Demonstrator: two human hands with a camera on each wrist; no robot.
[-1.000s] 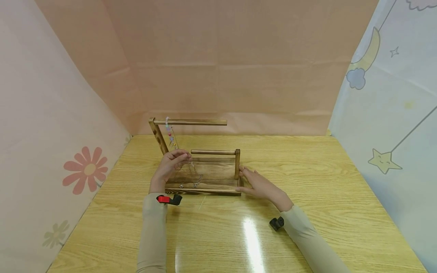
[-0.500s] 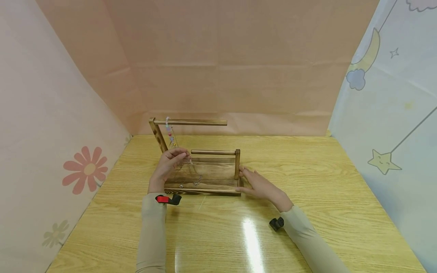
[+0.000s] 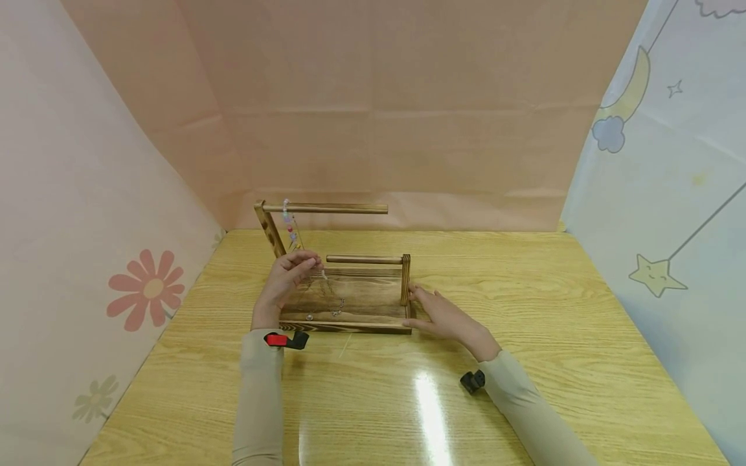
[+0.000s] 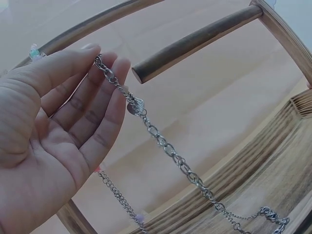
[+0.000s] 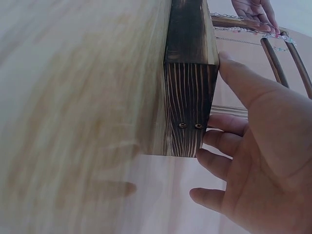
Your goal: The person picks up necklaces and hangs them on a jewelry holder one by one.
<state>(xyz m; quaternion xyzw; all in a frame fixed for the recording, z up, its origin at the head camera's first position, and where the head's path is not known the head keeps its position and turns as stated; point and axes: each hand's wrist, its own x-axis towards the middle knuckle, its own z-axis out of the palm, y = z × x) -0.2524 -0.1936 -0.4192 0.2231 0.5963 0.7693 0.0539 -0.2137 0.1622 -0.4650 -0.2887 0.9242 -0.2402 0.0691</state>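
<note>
My left hand (image 3: pixel 285 285) pinches the end of a silver link chain (image 4: pixel 168 148) between thumb and fingers. A small flat charm (image 4: pixel 135 106) hangs near the top of the chain, whose lower end lies in the tray of a wooden jewelry stand (image 3: pixel 350 329). In the left wrist view, the held end is just left of the free tip of the stand's lower bar (image 4: pixel 200 44). My right hand (image 3: pixel 443 317) rests against the stand's right end, thumb at the front corner and fingertips by the post (image 3: pixel 405 281).
From the left end of the stand's upper bar (image 3: pixel 332 208) hangs a colourful beaded strand (image 3: pixel 291 233). A small round shiny piece (image 3: pixel 309 318) lies in the tray near its front edge. The wood-grain table (image 3: pixel 373 401) is bordered by fabric walls at the back and sides.
My left hand has risen slightly and shifted a little left, drawing the chain up with it. My right hand and the stand have stayed put.
</note>
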